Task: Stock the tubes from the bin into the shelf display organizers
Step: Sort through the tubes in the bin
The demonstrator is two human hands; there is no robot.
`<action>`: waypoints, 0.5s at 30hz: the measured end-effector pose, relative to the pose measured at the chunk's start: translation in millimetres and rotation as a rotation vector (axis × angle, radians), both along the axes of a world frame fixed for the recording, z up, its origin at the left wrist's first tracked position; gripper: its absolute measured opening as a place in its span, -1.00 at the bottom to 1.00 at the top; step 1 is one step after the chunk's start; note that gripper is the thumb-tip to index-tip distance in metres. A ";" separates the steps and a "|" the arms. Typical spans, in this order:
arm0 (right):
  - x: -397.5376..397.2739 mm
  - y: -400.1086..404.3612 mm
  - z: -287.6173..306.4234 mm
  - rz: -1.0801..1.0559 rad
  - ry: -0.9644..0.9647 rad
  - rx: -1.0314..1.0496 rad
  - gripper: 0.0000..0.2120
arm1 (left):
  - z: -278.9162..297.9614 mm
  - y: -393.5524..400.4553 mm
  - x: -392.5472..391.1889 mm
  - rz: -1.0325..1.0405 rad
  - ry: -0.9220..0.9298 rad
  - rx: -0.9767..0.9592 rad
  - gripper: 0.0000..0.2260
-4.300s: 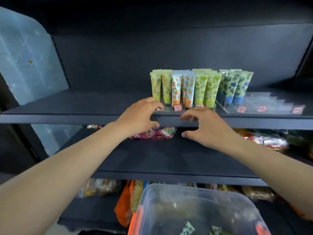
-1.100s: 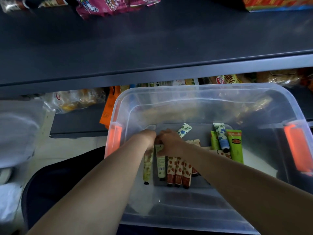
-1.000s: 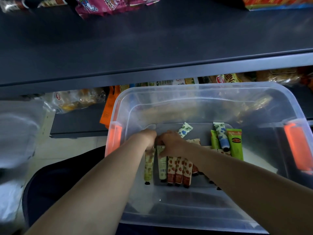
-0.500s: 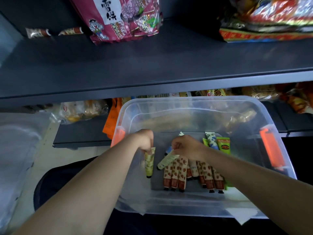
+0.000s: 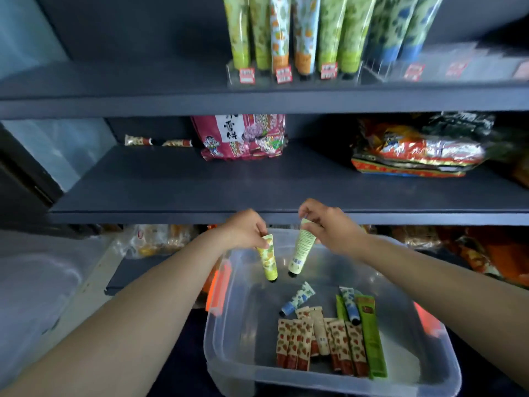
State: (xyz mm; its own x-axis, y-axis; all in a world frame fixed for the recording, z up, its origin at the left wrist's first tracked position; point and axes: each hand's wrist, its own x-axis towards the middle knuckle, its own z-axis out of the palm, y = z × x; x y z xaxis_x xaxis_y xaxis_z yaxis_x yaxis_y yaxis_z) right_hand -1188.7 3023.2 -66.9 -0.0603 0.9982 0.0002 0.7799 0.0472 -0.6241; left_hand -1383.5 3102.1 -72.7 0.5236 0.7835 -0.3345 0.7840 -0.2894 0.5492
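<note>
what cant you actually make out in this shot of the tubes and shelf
- Head view: tops of the shelved tubes are cut off by the upper edge.
- Price tags on the clear organizer: print too blurred to read.
- Crimped ends of the two held tubes, yellow-green and pale green, are hidden by the left hand and right hand.
- Bin: near corners cut off by the lower edge.

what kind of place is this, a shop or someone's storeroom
Most likely a small retail shop. Dark shelving holds tubes standing in a clear display organizer with red price tags, and packaged snacks lie on the shelf below.
</note>
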 end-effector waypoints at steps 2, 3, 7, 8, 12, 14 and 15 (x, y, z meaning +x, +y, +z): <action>3.3 2.6 40.0 0.035 -0.005 0.068 -0.88 | 37.3 1.5 -3.7 -0.040 0.010 0.063 -0.88; 4.5 4.3 60.7 0.059 0.001 0.080 -0.90 | 57.0 2.8 -6.0 -0.059 0.022 0.095 -0.91; 12.0 11.3 141.9 0.131 0.171 -0.052 -0.89 | 144.2 10.5 -17.0 -0.114 0.016 0.164 -0.86; 14.6 12.7 160.7 0.123 0.215 -0.078 -0.90 | 166.3 12.7 -20.8 -0.115 0.007 0.191 -0.86; 19.1 12.5 231.8 0.132 0.373 -0.094 -0.88 | 248.7 13.6 -33.6 -0.098 -0.069 0.323 -0.91; 17.2 13.2 261.4 0.126 0.438 -0.074 -0.85 | 283.1 13.0 -37.4 -0.076 -0.119 0.367 -0.92; 16.1 13.3 275.3 0.120 0.466 -0.059 -0.84 | 298.1 13.3 -39.0 -0.062 -0.147 0.385 -0.93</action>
State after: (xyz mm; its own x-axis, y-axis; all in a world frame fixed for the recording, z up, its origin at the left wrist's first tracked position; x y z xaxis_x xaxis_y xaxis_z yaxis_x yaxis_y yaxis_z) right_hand -1172.7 3036.4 208.4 -0.1821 0.9833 -0.0017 0.4083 0.0740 -0.9099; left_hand -1422.4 3115.4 225.5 0.5944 0.8020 0.0586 0.6796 -0.5399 0.4966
